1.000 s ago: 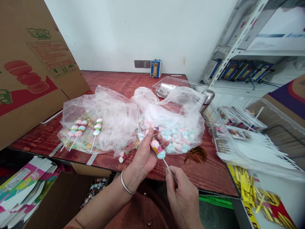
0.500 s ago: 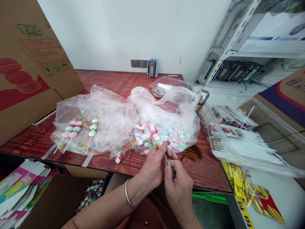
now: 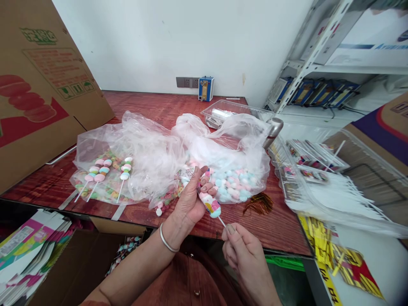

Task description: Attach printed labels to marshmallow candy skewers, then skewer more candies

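Observation:
My left hand [image 3: 189, 204] is closed around the upper part of a marshmallow skewer [image 3: 213, 206] in a printed clear wrapper. Its pale blue end marshmallow points down and to the right. The white stick below is pinched between the thumb and fingers of my right hand [image 3: 242, 253]. Behind my left hand, a printed wrapper [image 3: 185, 173] lies on the candy, partly hidden. An open plastic bag of pink, white and blue marshmallows [image 3: 234, 182] is just beyond my hands. Dark gold twist ties [image 3: 259, 203] lie on the red-brown table [image 3: 274, 227].
On the left, a clear bag [image 3: 153, 148] of ring-shaped candy has three marshmallow skewers [image 3: 103, 170] on top. A clear tray [image 3: 296, 204] of white sticks stands at right, near a metal flask [image 3: 274, 129]. Cardboard boxes [image 3: 47, 76] flank the table.
My right hand has moved down and right along the stick, away from the wrapper. My left hand has shifted up and left, now gripping higher, so the wrapped lower marshmallows show.

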### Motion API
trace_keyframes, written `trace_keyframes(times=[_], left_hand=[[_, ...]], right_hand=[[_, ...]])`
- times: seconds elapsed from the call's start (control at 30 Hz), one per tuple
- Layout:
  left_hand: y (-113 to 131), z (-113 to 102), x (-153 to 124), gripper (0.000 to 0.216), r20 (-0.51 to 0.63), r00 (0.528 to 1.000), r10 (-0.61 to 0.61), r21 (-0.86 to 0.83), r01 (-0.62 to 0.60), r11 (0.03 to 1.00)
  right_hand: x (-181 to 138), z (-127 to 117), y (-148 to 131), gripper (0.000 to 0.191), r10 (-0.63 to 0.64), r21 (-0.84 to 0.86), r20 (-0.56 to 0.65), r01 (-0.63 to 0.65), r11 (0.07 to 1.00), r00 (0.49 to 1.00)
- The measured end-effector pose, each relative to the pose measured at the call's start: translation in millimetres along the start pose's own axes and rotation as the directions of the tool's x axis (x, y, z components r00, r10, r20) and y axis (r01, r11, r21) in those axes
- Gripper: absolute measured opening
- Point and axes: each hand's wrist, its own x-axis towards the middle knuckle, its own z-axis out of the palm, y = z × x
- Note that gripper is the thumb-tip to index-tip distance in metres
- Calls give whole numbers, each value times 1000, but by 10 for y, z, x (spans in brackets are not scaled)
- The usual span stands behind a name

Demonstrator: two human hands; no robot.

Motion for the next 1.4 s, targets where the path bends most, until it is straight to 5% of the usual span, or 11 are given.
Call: trace_keyframes(times=[0.13, 0.3, 0.43, 0.6, 0.77, 0.87, 0.93, 1.0, 1.1, 1.2, 1.4], left_hand=[[-90, -37, -7, 27, 32, 999, -41, 25, 40, 999], [-180, -81, 8, 27, -11, 1000, 25, 124, -24, 992], [-81, -86, 50, 21, -64, 997, 39, 110, -32, 993], [35, -25, 68, 16, -124, 992, 34, 36, -30, 999], [-19, -21, 55, 19, -121, 993, 8, 8, -7, 1000], [-125, -53, 35, 16, -119, 993, 18, 32, -14, 999], [-202, -68, 15, 17, -120, 993, 18, 57, -11, 998], [-253, -83, -1, 20, -117, 993, 14, 74, -5, 997], [-236, -113, 3, 24, -110, 994, 21, 89, -11, 996], [-133, -134, 33, 22, -78, 996, 50, 91, -43, 995], [-56, -92, 48, 17, -23, 996, 90, 44, -89, 995]], right_hand=[[49, 57, -3, 40, 71, 198, -13, -67, 978, 997], [129, 120, -36, 39, -259, -246, -185, 211, 946, 948], [112, 107, -85, 29, -529, -609, -123, 358, 708, 840], [97, 63, -27, 16, -673, -728, -4, 459, 509, 740], [152, 78, 20, 10, -848, -839, 173, 526, 140, 501], [199, 106, 19, 11, -874, -858, 221, 513, 38, 433], [224, 125, 16, 9, -867, -849, 138, 508, 145, 478], [238, 138, 16, 10, -749, -742, -26, 490, 458, 662], [237, 128, 28, 29, -309, -269, -121, 268, 925, 943], [207, 96, 31, 36, -57, 97, -34, 60, 993, 998], [144, 122, -75, 38, 102, 281, 75, -119, 952, 992]])
